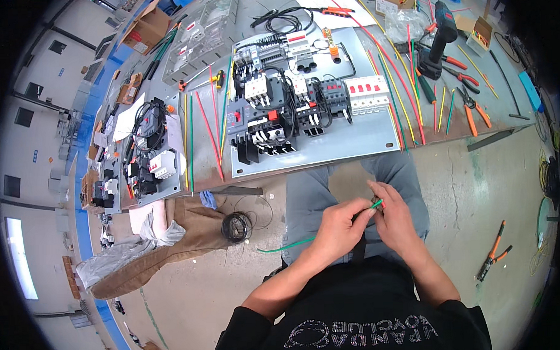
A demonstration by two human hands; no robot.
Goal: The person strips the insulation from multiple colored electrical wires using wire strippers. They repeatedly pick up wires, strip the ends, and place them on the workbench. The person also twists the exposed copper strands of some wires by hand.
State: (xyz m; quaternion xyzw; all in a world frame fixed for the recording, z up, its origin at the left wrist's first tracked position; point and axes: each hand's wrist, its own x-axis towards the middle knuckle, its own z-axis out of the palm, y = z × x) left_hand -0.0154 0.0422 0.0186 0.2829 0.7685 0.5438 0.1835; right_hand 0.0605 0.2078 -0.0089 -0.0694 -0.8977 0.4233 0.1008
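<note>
A green wire (295, 242) is pinched at its red-tipped end between both hands, left hand (337, 230) and right hand (395, 217), over the person's lap. Beyond the wire, the grey surface (365, 141) carries a mounting plate of breakers (290, 107). The end appears mid-preparation; finishing it likely needs a steady fingertip grip
</note>
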